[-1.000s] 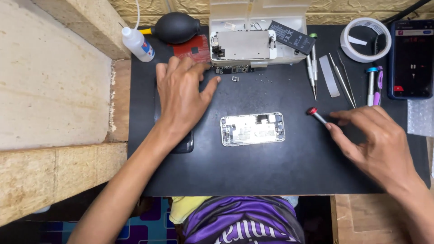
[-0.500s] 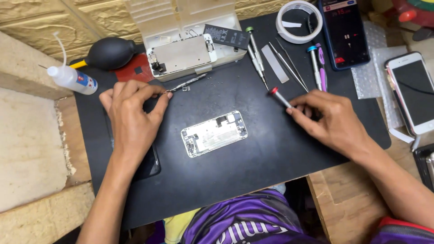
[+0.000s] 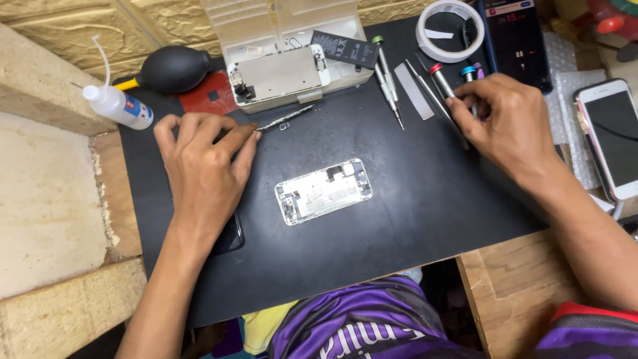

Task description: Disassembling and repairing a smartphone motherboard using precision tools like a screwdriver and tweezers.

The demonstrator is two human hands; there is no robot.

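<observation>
- Looking down at the black work mat point(image 3: 412, 193), I see my left hand point(image 3: 203, 166) flat over it, fingertips pinched narrowly on one end of a thin metal strip point(image 3: 286, 121) that lies just in front of the white parts tray point(image 3: 292, 73).
- My right hand point(image 3: 508, 126) is curled closed around the red-capped screwdriver point(image 3: 440, 76), among the other tools near the tape roll point(image 3: 450, 21).
- The strip is, as I judge it, very light, thin and easily bent; I would take it by its near end with fingertips only, never in the middle, and it may slip on the smooth mat.
- Its long axis runs from lower left to upper right, the far end pointing toward the tray.
- The screwdriver looks stiff, light and slender; the shaft below the cap is the natural place to grip. It leans with the red cap up and to the left, the tip hidden under my fingers.
- The opened phone body point(image 3: 323, 191) lies in the middle of the mat, between both hands and touched by neither, long axis tilted slightly up to the right. Its exposed inner parts strike me as fragile; I would hold it by the metal edges.
- A squeeze bottle point(image 3: 119, 105) and black air blower point(image 3: 174, 68) sit to the left; a white phone point(image 3: 613, 136) lies at the right.
</observation>
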